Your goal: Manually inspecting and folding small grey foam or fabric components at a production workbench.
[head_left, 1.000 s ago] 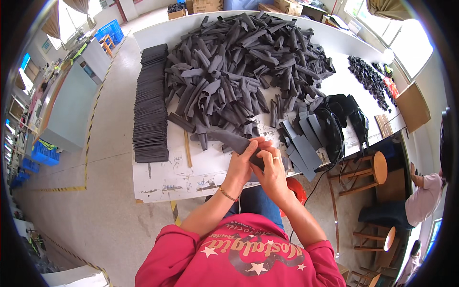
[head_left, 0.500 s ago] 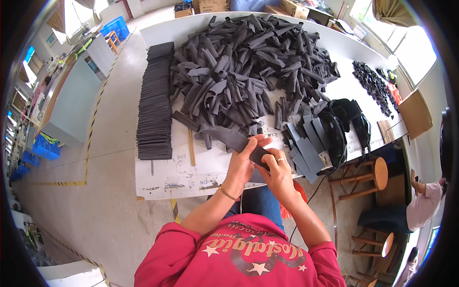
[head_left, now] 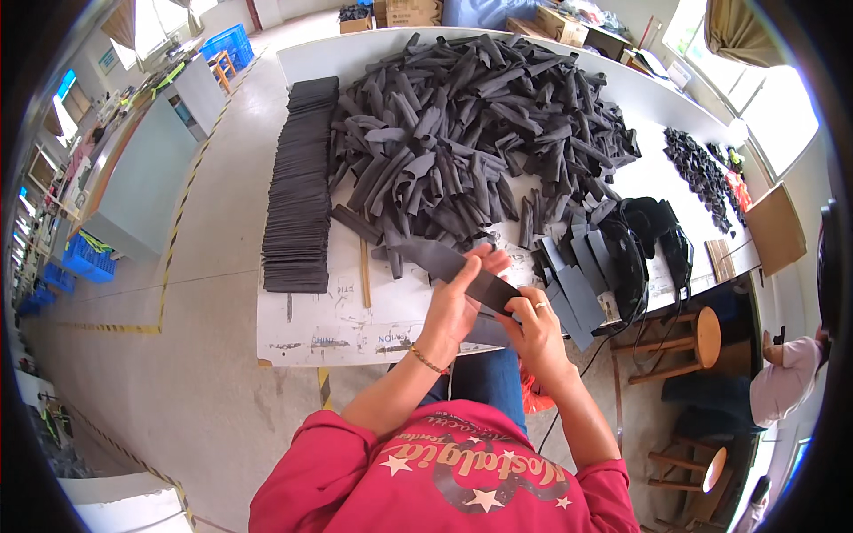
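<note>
- Clamped at the right end of the dark grey strip (head_left: pixel 494 290): thumb and bent fingers of the right hand (head_left: pixel 538 333), closed together in a pinch.
- Pressed down farther left by the thumb of the left hand (head_left: pixel 455 298), with fingers loosely apart beyond the far edge; impossible to tell how many touch the underside.
- Best handled, judging by the thinness, with light, even tension between both hands, so as not to crease the middle.
- Probably safest to press with the flat of the left thumb along the length, not across an edge, and to pinch only the very end on the right.
- Held slantwise in front of the body, near the front edge of the white table (head_left: pixel 364 324), with the free left end reaching toward the heap (head_left: pixel 484 107); hard to tell whether touching it.
- Matt, smooth and plain to look at; nearly flat between the hands, bending at the free end.
- Farther out: curled dark pieces in the heap, a long packed stack (head_left: pixel 299 186) at left, flat grey sheets (head_left: pixel 577 289) at right.
</note>
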Motion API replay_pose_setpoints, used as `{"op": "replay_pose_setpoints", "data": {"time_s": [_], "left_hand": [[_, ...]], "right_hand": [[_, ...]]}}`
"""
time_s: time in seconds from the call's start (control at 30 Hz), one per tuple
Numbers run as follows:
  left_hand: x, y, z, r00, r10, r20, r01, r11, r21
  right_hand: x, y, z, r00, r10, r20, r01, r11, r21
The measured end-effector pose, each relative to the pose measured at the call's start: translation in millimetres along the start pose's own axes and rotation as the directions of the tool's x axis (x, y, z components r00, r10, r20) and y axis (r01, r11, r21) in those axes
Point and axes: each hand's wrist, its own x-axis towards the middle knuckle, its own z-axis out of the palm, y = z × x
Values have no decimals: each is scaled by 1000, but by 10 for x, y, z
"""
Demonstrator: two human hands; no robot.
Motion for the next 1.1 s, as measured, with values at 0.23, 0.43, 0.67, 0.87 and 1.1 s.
{"op": "replay_pose_setpoints", "data": {"time_s": [0.23, 0.43, 0.67, 0.87, 1.1], "left_hand": [[79, 125, 93, 987, 158, 4, -157, 984, -80], [64, 85, 121, 983, 177, -41, -178, 984, -31], [95, 38, 77, 979, 199, -35, -201, 976, -82], [54, -54, 82, 987, 161, -4, -161, 982, -98], [11, -115, 68, 992, 124, -32, -126, 985, -114]], "right_hand": [[48, 93, -54, 991, -113, -70, 114, 993, 11], [47, 130, 25, 989, -66, -129, 76, 995, 69], [64, 151, 85, 985, -90, -144, 101, 992, 72], [110, 95, 120, 985, -87, -148, 100, 991, 86], [172, 59, 165, 981, -128, -146, 142, 986, 90]]}}
